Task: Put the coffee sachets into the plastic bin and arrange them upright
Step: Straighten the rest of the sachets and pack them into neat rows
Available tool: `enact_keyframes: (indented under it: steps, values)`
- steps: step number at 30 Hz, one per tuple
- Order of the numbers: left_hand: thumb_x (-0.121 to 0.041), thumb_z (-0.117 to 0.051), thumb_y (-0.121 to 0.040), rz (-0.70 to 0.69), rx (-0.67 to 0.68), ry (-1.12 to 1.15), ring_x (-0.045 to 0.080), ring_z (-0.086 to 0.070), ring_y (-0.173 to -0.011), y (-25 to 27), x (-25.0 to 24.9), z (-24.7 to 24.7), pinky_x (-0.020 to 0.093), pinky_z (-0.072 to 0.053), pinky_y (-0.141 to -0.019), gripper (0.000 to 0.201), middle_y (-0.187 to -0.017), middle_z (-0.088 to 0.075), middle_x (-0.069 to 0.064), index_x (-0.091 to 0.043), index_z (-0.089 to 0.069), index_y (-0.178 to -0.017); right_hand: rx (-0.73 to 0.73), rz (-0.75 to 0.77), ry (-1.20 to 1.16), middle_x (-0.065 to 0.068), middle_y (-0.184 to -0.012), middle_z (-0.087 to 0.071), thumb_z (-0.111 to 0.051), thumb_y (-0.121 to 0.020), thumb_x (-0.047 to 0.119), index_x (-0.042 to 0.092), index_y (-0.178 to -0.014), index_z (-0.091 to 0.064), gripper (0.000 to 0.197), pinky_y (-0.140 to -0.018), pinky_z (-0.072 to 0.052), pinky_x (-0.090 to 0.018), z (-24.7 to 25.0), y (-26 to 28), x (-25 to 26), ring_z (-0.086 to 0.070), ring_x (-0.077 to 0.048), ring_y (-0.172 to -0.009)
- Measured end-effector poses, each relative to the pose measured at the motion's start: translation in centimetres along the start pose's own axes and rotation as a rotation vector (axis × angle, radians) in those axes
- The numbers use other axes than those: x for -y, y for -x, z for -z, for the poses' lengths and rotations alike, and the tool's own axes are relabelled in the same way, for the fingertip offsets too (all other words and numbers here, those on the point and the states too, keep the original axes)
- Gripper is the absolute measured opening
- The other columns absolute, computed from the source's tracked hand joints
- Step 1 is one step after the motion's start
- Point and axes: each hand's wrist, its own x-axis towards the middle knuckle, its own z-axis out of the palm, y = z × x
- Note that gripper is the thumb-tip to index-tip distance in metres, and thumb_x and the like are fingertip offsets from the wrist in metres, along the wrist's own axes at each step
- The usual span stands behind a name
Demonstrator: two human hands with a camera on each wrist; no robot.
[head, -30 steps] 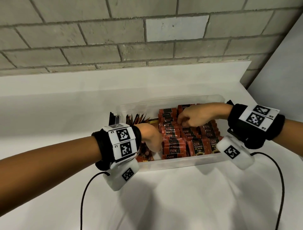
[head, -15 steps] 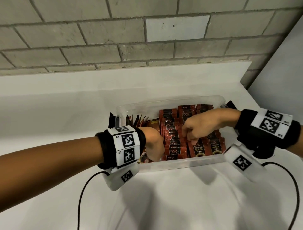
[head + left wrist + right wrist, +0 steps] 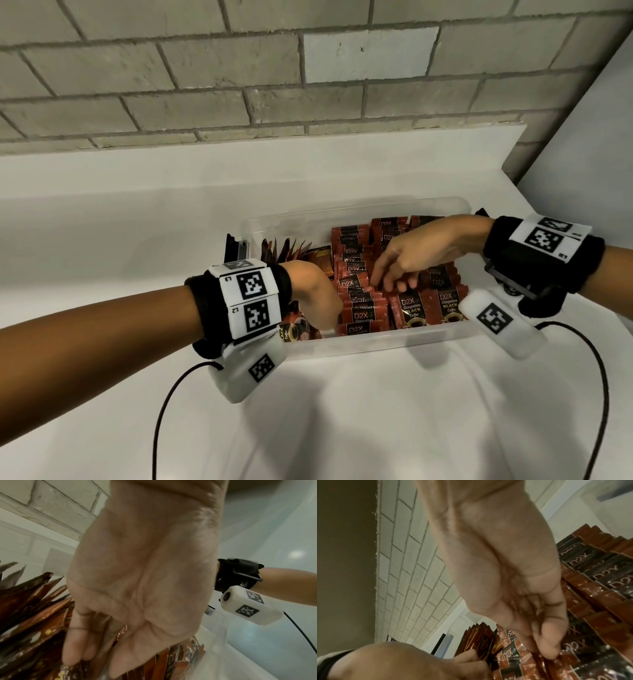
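A clear plastic bin (image 3: 359, 344) sits on the white counter, packed with red coffee sachets (image 3: 412, 310) standing in rows. A darker brown bunch of sachets (image 3: 287, 248) fans out at the bin's left end. My left hand (image 3: 322, 308) reaches into the front left of the bin. In the left wrist view its straight fingers (image 3: 73, 649) and thumb push down among the sachets (image 3: 34, 608), with a foil edge showing between them. My right hand (image 3: 390, 286) hovers over the middle rows. Its thumb and fingertips (image 3: 547, 646) meet on the top of a sachet (image 3: 510, 655).
A brick wall (image 3: 308, 85) rises behind the counter and a white side wall (image 3: 589, 144) closes the right. A black object (image 3: 233, 245) stands behind the bin's left corner. Black cables (image 3: 161, 411) trail from both wrist cameras over the bare counter (image 3: 376, 428) in front.
My right hand has come from the back rows toward the front middle, and its fingers have loosened from a tight curl. The left hand has stayed in place.
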Motion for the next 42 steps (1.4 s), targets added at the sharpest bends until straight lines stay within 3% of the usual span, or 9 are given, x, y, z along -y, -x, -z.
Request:
enact_keyframes:
  steps: [10,12,14,18,23,26,33,36,42]
  values:
    - [-0.013,-0.032,-0.099,0.019,-0.118,0.215,0.026,-0.042,-0.116,0.9,0.4,-0.1,0.030,-0.042,-0.089,0.044,-0.143,-0.039,0.020,0.003,-0.038,-0.139,-0.041,0.021,-0.208,-0.011,-0.119,-0.059,-0.043,-0.096,-0.002,0.004,-0.138,-0.040,0.043,-0.080,-0.052,-0.023,0.9,0.3,0.2,-0.060,-0.017,-0.095]
    - [-0.010,-0.033,-0.097,0.037,-0.142,0.298,0.021,-0.036,-0.101,1.0,0.5,-0.1,0.023,-0.036,-0.073,0.042,-0.140,-0.042,0.021,0.003,-0.040,-0.136,-0.071,0.031,-0.273,-0.012,-0.118,-0.061,-0.047,-0.094,-0.003,0.000,-0.136,-0.041,0.043,-0.088,-0.053,-0.024,1.2,0.4,0.0,-0.062,-0.019,-0.103]
    - [-0.009,-0.033,-0.096,0.065,-0.164,0.407,0.020,-0.035,-0.097,0.9,0.6,-0.3,0.027,-0.033,-0.078,0.041,-0.137,-0.045,0.021,0.004,-0.043,-0.134,-0.097,0.032,-0.393,-0.013,-0.110,-0.064,-0.047,-0.093,-0.006,-0.004,-0.130,-0.044,0.038,-0.086,-0.054,-0.024,1.5,0.4,-0.2,-0.064,-0.021,-0.103]
    - [-0.009,-0.035,-0.098,0.053,-0.235,0.627,0.015,-0.044,-0.080,1.4,0.5,-0.1,0.020,-0.039,-0.063,0.038,-0.109,-0.047,0.013,0.004,-0.044,-0.133,-0.158,0.028,-0.536,-0.023,-0.119,-0.057,-0.041,-0.093,-0.012,-0.009,-0.129,-0.044,0.036,-0.082,-0.054,-0.027,1.7,0.3,-0.4,-0.061,-0.030,-0.108]
    - [0.000,-0.041,-0.097,0.048,-0.301,0.917,0.027,-0.047,-0.127,1.4,0.6,0.2,0.032,-0.039,-0.102,0.038,-0.143,-0.044,0.015,0.006,-0.042,-0.135,-0.139,-0.019,-0.581,-0.023,-0.119,-0.057,-0.044,-0.092,-0.011,-0.010,-0.123,-0.049,0.031,-0.079,-0.056,-0.026,1.4,-0.1,0.1,-0.062,-0.027,-0.102]
    - [-0.004,-0.042,-0.096,0.056,-0.427,1.165,0.027,-0.052,-0.120,1.1,1.4,0.1,0.026,-0.048,-0.087,0.035,-0.133,-0.052,0.011,0.001,-0.046,-0.131,-0.149,-0.040,-0.591,-0.025,-0.124,-0.053,-0.044,-0.092,-0.009,-0.010,-0.135,-0.038,0.043,-0.086,-0.055,-0.029,1.4,-0.4,0.3,-0.060,-0.031,-0.108]
    - [0.011,-0.032,-0.092,-0.002,-0.415,1.665,0.023,-0.066,-0.089,0.5,1.3,0.7,0.039,-0.055,-0.088,0.032,-0.104,-0.064,0.015,0.002,-0.050,-0.117,-0.139,-0.055,-0.789,-0.032,-0.117,-0.053,-0.038,-0.094,-0.010,-0.012,-0.136,-0.032,0.042,-0.076,-0.057,-0.036,1.3,-0.5,0.7,-0.060,-0.036,-0.105]
    - [0.013,-0.031,-0.089,0.015,-0.426,1.738,0.034,-0.066,-0.100,0.5,1.3,1.0,0.044,-0.055,-0.088,0.041,-0.116,-0.062,0.022,0.004,-0.046,-0.126,-0.120,-0.053,-0.822,-0.029,-0.114,-0.056,-0.038,-0.093,-0.011,-0.012,-0.130,-0.039,0.037,-0.076,-0.057,-0.036,1.4,-0.7,0.7,-0.060,-0.035,-0.105]
    - [0.016,-0.031,-0.087,0.014,-0.485,1.814,0.036,-0.064,-0.105,0.5,1.8,1.2,0.044,-0.049,-0.096,0.030,-0.110,-0.064,0.023,0.000,-0.054,-0.098,-0.120,-0.029,-0.899,-0.032,-0.122,-0.051,-0.033,-0.093,-0.011,-0.008,-0.135,-0.037,0.043,-0.095,-0.051,-0.040,1.8,0.0,0.6,-0.053,-0.039,-0.117]
